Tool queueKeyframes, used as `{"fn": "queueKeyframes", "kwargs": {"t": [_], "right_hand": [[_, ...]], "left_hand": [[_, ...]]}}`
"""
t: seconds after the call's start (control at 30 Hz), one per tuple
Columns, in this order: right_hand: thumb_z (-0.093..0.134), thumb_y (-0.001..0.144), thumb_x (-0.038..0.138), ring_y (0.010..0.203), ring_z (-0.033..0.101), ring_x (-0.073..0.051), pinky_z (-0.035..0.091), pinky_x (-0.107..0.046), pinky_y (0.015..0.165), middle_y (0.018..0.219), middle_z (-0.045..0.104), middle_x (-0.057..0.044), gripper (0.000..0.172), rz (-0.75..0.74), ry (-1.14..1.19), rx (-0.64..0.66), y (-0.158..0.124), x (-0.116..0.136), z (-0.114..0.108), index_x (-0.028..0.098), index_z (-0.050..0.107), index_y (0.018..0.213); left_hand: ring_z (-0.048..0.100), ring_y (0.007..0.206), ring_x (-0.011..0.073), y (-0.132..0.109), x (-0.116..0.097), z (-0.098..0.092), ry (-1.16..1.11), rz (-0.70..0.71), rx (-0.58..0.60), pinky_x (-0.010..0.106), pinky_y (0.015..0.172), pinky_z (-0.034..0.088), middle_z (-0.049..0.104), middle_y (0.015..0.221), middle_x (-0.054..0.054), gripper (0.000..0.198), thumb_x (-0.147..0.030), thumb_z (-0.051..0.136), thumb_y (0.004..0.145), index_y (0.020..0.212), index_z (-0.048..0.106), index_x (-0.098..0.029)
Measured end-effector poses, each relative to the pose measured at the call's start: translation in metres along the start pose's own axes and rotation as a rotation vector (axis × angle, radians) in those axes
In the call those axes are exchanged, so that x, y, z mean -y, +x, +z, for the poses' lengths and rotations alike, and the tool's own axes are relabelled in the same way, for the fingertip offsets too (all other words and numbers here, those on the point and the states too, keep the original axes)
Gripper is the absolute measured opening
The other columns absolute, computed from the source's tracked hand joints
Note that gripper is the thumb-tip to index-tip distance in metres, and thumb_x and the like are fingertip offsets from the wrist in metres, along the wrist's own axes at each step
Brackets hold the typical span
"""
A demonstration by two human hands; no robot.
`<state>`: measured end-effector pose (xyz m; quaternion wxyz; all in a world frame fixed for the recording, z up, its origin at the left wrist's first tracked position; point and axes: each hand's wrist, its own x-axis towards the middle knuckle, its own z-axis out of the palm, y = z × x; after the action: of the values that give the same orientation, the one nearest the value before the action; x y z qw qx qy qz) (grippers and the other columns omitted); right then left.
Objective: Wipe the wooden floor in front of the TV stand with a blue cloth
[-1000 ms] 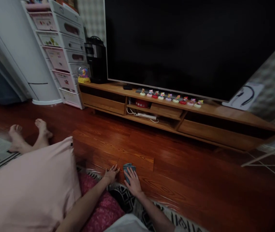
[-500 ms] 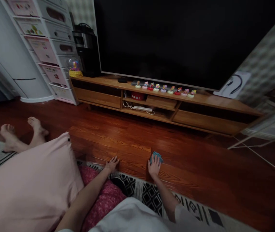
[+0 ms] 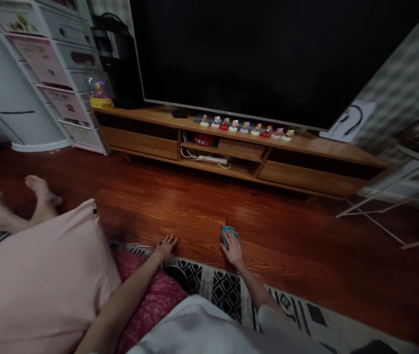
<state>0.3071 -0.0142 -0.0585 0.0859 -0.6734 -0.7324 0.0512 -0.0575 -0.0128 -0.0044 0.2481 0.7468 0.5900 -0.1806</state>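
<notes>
Pink fabric covers a plump cushion (image 3: 36, 280), between 8 and 9 o'clock from the person's left hand (image 3: 165, 247); two bare feet (image 3: 41, 189) stretch beyond it. That left hand is palm down on the wooden floor (image 3: 286, 231), fingers spread wide, holding nothing, just off the edge of the patterned rug (image 3: 227, 295). At 1 o'clock, a row of figurines (image 3: 245, 128) lines the cabinet (image 3: 131, 142) under the TV (image 3: 249, 54).

About 3 o'clock from the left hand, a blue cloth (image 3: 227, 229) lies bunched on the floor. Over it sits the right hand (image 3: 233, 250), fingers extended and laid across the cloth rather than closed round it. A second ago the cloth was just beside the left hand; now it is well apart, so the rubbing seems to have shifted to a fresh patch. Further towards 3 o'clock stands a white frame (image 3: 382, 210).
</notes>
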Motion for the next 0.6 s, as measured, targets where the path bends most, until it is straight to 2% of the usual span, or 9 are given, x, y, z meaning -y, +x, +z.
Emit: {"fn": "queueKeyframes", "kwargs": {"t": [0.07, 0.13, 0.2, 0.23, 0.3, 0.37, 0.53, 0.6], "right_hand": [[0.036, 0.099, 0.043, 0.148, 0.027, -0.022, 0.031, -0.043, 0.114, 0.159, 0.037, -0.006, 0.056, 0.247, -0.046, -0.043, -0.003, -0.043, -0.008, 0.027, 0.038, 0.153], [0.032, 0.099, 0.045, 0.148, 0.025, -0.025, 0.033, -0.047, 0.111, 0.16, 0.035, -0.009, 0.058, 0.463, -0.07, -0.094, -0.011, -0.073, -0.011, 0.025, 0.036, 0.154], [0.027, 0.1, 0.046, 0.148, 0.023, -0.027, 0.033, -0.05, 0.109, 0.161, 0.033, -0.011, 0.06, 0.607, -0.079, -0.152, -0.018, -0.083, -0.009, 0.022, 0.034, 0.155], [0.026, 0.1, 0.045, 0.148, 0.023, -0.028, 0.033, -0.051, 0.108, 0.161, 0.033, -0.013, 0.061, 0.653, -0.079, -0.18, -0.021, -0.08, -0.007, 0.021, 0.034, 0.155], [0.024, 0.1, 0.044, 0.147, 0.023, -0.031, 0.032, -0.053, 0.108, 0.161, 0.032, -0.015, 0.061, 0.681, -0.068, -0.212, -0.023, -0.061, 0.001, 0.019, 0.032, 0.156], [0.024, 0.1, 0.043, 0.147, 0.023, -0.031, 0.03, -0.054, 0.109, 0.161, 0.031, -0.014, 0.061, 0.602, -0.04, -0.194, -0.024, -0.025, 0.012, 0.021, 0.029, 0.157], [0.033, 0.098, 0.043, 0.148, 0.024, -0.029, 0.025, -0.052, 0.114, 0.162, 0.033, -0.008, 0.059, 0.132, 0.068, -0.039, -0.032, 0.089, 0.038, 0.027, 0.033, 0.155], [0.039, 0.097, 0.044, 0.146, 0.029, -0.029, 0.025, -0.05, 0.116, 0.159, 0.038, -0.008, 0.06, -0.021, 0.115, -0.002, -0.034, 0.124, 0.043, 0.027, 0.036, 0.154]], "left_hand": [[0.005, 0.152, 0.0303, 0.0, 0.0, 0.001, 0.002, -0.003, 0.002, 0.062, 0.115, 0.022, 0.001, 0.167, 0.01, 0.086, -0.028, 0.056, 0.081, 0.159, 0.02, -0.025], [0.005, 0.152, 0.0304, 0.001, 0.0, 0.001, 0.006, 0.0, -0.002, 0.061, 0.116, 0.022, 0.001, 0.167, 0.01, 0.086, -0.027, 0.056, 0.081, 0.159, 0.02, -0.025], [0.005, 0.152, 0.031, 0.001, 0.0, 0.002, 0.005, -0.004, -0.012, 0.061, 0.116, 0.023, 0.002, 0.167, 0.01, 0.086, -0.027, 0.055, 0.08, 0.159, 0.021, -0.024], [0.005, 0.152, 0.0316, 0.001, 0.0, 0.003, 0.004, -0.008, -0.02, 0.061, 0.116, 0.023, 0.003, 0.167, 0.01, 0.086, -0.027, 0.056, 0.08, 0.159, 0.021, -0.025], [0.006, 0.151, 0.0325, 0.002, -0.001, 0.003, 0.002, -0.017, -0.027, 0.061, 0.115, 0.025, 0.003, 0.167, 0.01, 0.087, -0.027, 0.055, 0.079, 0.159, 0.022, -0.025], [0.006, 0.152, 0.0319, 0.002, -0.001, 0.004, 0.001, -0.018, -0.025, 0.061, 0.115, 0.026, 0.003, 0.167, 0.009, 0.086, -0.027, 0.055, 0.079, 0.159, 0.022, -0.025], [0.005, 0.152, 0.0295, 0.003, -0.001, 0.003, -0.012, -0.016, -0.018, 0.057, 0.116, 0.025, 0.002, 0.167, 0.008, 0.085, -0.029, 0.055, 0.08, 0.159, 0.023, -0.025], [0.004, 0.152, 0.0295, 0.003, -0.001, 0.003, -0.023, -0.016, -0.019, 0.057, 0.116, 0.025, 0.002, 0.167, 0.007, 0.087, -0.032, 0.056, 0.079, 0.159, 0.021, -0.026]]}}
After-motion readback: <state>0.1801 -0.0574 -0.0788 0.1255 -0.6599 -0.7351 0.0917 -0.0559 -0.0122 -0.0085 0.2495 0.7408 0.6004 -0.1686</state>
